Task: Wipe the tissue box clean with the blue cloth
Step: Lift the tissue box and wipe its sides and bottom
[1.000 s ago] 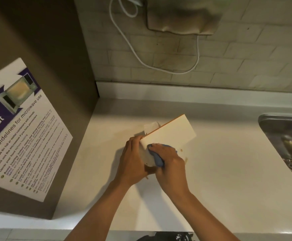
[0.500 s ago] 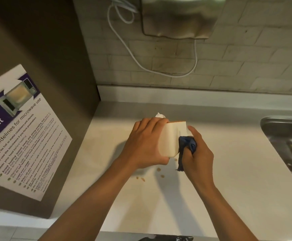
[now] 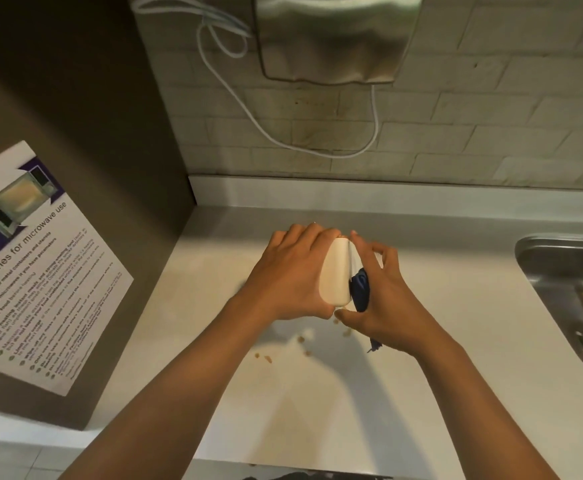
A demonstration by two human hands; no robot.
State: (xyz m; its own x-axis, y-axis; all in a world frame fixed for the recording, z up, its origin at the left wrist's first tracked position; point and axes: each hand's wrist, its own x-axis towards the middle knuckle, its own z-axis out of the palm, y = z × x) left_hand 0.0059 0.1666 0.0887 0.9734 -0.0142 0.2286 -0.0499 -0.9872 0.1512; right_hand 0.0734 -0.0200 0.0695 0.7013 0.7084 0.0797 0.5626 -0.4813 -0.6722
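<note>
The cream tissue box (image 3: 335, 271) is held up on edge above the white counter (image 3: 439, 358), so only a narrow face shows. My left hand (image 3: 290, 275) grips it from the left, fingers wrapped over the top. My right hand (image 3: 383, 296) presses the bunched blue cloth (image 3: 360, 289) against the box's right side, thumb under the near corner and forefinger up along the far edge. A corner of the cloth hangs below my right wrist. Most of the box is hidden between the two hands.
Brown crumbs (image 3: 304, 344) lie scattered on the counter under the box. A steel sink (image 3: 570, 289) is at the right. A dark cabinet side with a microwave poster (image 3: 30, 271) stands at the left. A metal dispenser (image 3: 331, 36) and white cable hang on the tiled wall.
The box has turned from lying flat-faced toward me to standing on edge. My left hand moved over its top, and my right hand with the cloth shifted from the near end to the right side.
</note>
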